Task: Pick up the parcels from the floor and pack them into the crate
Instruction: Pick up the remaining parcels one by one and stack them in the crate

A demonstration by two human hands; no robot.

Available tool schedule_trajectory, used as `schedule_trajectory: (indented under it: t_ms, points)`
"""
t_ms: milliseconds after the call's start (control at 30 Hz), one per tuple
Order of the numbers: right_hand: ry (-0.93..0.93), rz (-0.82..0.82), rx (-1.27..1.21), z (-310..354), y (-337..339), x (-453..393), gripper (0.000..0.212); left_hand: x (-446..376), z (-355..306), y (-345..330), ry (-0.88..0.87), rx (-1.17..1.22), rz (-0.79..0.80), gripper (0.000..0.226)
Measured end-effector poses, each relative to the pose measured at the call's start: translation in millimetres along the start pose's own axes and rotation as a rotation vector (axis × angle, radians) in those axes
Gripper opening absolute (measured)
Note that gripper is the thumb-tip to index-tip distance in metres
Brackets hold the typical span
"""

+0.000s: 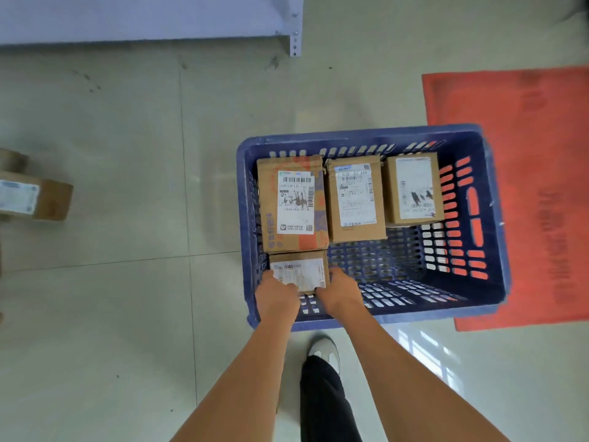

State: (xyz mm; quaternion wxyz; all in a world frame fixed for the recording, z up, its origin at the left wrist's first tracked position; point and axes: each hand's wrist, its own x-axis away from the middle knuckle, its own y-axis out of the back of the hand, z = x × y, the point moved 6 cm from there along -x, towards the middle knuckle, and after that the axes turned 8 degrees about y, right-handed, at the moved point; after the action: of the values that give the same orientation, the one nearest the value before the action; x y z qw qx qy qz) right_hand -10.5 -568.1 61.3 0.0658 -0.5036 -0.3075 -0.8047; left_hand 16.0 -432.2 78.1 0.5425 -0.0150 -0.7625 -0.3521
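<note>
A blue slotted plastic crate (pixel 497 224) stands on the floor in front of me. Three cardboard parcels with white labels lie along its far side: a large one (pixel 291 202) at the left, a middle one (pixel 355 202), and a smaller one (pixel 412 189) at the right. A small labelled parcel (pixel 299 269) sits in the near left corner of the crate. My left hand (pixel 275 295) grips its left side and my right hand (pixel 341 291) grips its right side.
More brown parcels (pixel 35 196) lie on the tiled floor at the far left edge. A red mat (pixel 526 154) lies under and behind the crate on the right. A grey metal shelf (pixel 153 17) stands at the top. My shoe (pixel 323 350) is just below the crate.
</note>
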Motion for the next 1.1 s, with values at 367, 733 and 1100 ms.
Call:
schedule_trajectory:
  t_ms: [367, 733, 1100]
  points:
    - [0.177, 0.020, -0.014, 155.6, -34.1, 121.1, 0.048, 37.2, 46.9, 189.3, 0.066, 0.331, 0.069, 0.045]
    - [0.213, 0.137, -0.456, 404.3, -258.4, 168.3, 0.076, -103.3, 175.9, 489.5, 0.109, 0.632, 0.019, 0.049]
    - [0.276, 0.222, -0.263, 534.5, -431.7, 145.2, 0.080, -226.3, 311.6, 617.4, 0.218, 0.565, -0.039, 0.048]
